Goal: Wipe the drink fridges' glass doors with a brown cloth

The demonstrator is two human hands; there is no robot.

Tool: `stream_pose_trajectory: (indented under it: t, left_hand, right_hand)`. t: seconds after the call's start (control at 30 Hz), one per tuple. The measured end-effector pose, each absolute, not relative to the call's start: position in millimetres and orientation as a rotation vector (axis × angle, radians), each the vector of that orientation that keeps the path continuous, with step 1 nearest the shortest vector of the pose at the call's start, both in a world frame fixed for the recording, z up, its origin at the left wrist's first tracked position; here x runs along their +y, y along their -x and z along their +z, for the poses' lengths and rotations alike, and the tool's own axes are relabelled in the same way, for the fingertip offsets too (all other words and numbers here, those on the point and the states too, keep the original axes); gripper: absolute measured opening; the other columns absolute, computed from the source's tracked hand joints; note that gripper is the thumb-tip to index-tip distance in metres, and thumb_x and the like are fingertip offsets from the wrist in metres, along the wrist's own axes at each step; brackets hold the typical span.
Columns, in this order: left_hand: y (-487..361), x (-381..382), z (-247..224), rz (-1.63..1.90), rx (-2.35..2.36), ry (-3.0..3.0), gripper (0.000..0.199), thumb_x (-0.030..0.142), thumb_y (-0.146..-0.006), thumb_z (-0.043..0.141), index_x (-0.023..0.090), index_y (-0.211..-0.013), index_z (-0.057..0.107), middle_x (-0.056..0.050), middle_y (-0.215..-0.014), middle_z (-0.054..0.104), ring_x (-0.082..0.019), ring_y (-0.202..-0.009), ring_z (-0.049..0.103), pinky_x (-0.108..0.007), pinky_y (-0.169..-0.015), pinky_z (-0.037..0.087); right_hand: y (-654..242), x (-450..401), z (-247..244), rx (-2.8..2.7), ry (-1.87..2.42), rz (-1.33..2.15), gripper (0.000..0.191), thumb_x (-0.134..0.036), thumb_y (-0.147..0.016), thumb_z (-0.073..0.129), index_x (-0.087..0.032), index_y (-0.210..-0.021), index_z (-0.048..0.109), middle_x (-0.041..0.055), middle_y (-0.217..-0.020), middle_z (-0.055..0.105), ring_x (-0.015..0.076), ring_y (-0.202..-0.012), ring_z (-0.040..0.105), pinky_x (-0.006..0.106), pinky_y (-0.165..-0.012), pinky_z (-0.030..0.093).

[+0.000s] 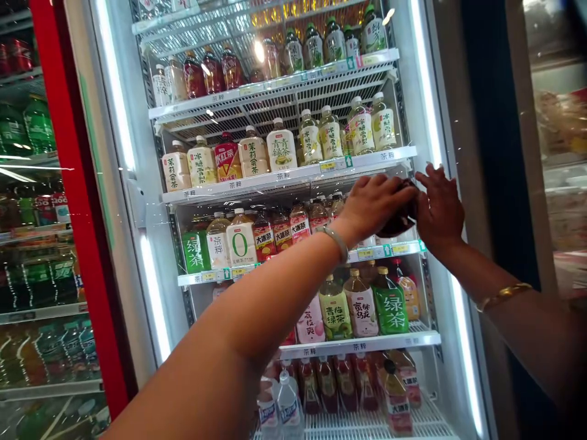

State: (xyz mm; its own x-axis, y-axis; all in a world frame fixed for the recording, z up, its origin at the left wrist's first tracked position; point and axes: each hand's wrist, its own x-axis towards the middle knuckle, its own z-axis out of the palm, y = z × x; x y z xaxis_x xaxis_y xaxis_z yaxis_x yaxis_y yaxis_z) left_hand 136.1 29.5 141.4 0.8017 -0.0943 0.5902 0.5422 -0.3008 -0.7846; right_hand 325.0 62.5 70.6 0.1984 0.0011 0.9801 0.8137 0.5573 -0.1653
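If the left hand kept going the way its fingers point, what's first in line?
Likely the right hand, just beyond the left hand, which appears to hold the dark item; the gap's depth is unclear.

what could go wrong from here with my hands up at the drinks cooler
The dark item between the left hand and the right hand might slip, since the left fingers seem to cover mainly its top; what it is can't be made out.

The pale bangle and gold bracelet could knock or scrape the cooler, as both hands are raised in front of it.
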Motion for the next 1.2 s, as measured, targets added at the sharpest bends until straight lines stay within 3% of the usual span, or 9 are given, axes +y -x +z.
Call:
stream_pose_trajectory:
  t: [0.1,0.33,0.43,0.6,0.8,0.9,1.0,1.07,1.2]
  left_hand:
    - [-141,28,147,-0.680,-0.410,1.759,0.038,0.030,-0.108,0.038,0.029,-0.134,0.065,-0.010,-0.131,0.066,-0.028,-0.118,0.055,-0.044,-0.095,0.035]
    - [-142,14,72,-0.630,-0.432,1.736,0.038,0.022,-0.107,0.034,0.023,-0.130,0.065,-0.010,-0.126,0.065,-0.025,-0.108,0.058,-0.043,-0.089,0.034]
    - [-135,17,98,-0.565,-0.354,1.763,0.040,0.023,-0.109,0.031,0.024,-0.132,0.063,-0.009,-0.126,0.065,-0.026,-0.111,0.058,-0.042,-0.089,0.035]
    - [-135,17,132,-0.919,-0.678,1.667,0.042,0.043,-0.107,0.039,0.022,-0.133,0.064,-0.015,-0.132,0.061,-0.033,-0.120,0.054,-0.048,-0.095,0.035]
    - [-116,-2,66,-0.484,-0.372,1.806,0.045,0.023,-0.109,0.027,0.028,-0.138,0.061,-0.009,-0.133,0.063,-0.025,-0.115,0.058,-0.043,-0.093,0.037]
    - [-99,-6,71,-0.332,-0.283,1.811,0.044,0.021,-0.108,0.032,0.028,-0.144,0.057,-0.008,-0.136,0.062,-0.024,-0.115,0.058,-0.041,-0.091,0.039]
    - [-95,-6,96,-0.508,-0.539,1.753,0.043,0.034,-0.108,0.035,0.028,-0.144,0.058,-0.012,-0.138,0.059,-0.029,-0.122,0.056,-0.045,-0.097,0.040]
    - [-99,-4,105,-0.691,-0.695,1.708,0.047,0.044,-0.108,0.034,0.027,-0.144,0.059,-0.013,-0.141,0.057,-0.031,-0.126,0.055,-0.048,-0.100,0.041]
    - [-104,-2,92,-0.837,-0.712,1.669,0.043,0.034,-0.108,0.036,0.028,-0.142,0.062,-0.010,-0.142,0.059,-0.027,-0.127,0.056,-0.047,-0.107,0.041]
  right_hand:
    - [-324,64,65,-1.264,0.810,-0.684,0.047,-0.031,-0.105,0.034,-0.025,-0.146,0.055,0.0054,-0.163,0.046,0.0193,-0.159,0.032,0.051,-0.135,0.022]
    - [-331,69,62,-1.275,0.778,-0.749,0.048,-0.029,-0.103,0.035,-0.022,-0.146,0.056,0.0079,-0.161,0.048,0.0180,-0.158,0.034,0.047,-0.134,0.025]
    - [-331,73,62,-1.255,0.768,-0.767,0.049,-0.030,-0.103,0.037,-0.021,-0.145,0.058,0.0083,-0.160,0.050,0.0191,-0.157,0.036,0.047,-0.134,0.026]
    - [-329,76,60,-1.199,0.758,-0.848,0.051,-0.035,-0.101,0.040,-0.021,-0.146,0.059,0.0087,-0.158,0.052,0.0222,-0.154,0.041,0.048,-0.132,0.030]
    - [-330,76,61,-1.224,0.849,-0.827,0.054,-0.037,-0.101,0.036,-0.020,-0.147,0.058,0.0103,-0.159,0.051,0.0243,-0.155,0.039,0.051,-0.131,0.030]
    - [-332,77,60,-1.225,0.843,-0.855,0.055,-0.038,-0.101,0.036,-0.020,-0.149,0.056,0.0107,-0.159,0.050,0.0246,-0.155,0.038,0.050,-0.132,0.029]
    - [-328,77,58,-1.202,0.826,-0.831,0.055,-0.040,-0.101,0.037,-0.022,-0.148,0.057,0.0100,-0.159,0.050,0.0247,-0.155,0.039,0.051,-0.132,0.029]
    - [-318,73,58,-1.191,0.822,-0.752,0.054,-0.043,-0.101,0.038,-0.024,-0.148,0.056,0.0099,-0.161,0.048,0.0269,-0.157,0.036,0.059,-0.132,0.022]
    - [-287,65,65,-1.354,0.698,-0.613,0.055,-0.045,-0.100,0.040,-0.028,-0.150,0.055,0.0073,-0.163,0.045,0.0269,-0.157,0.036,0.060,-0.134,0.012]
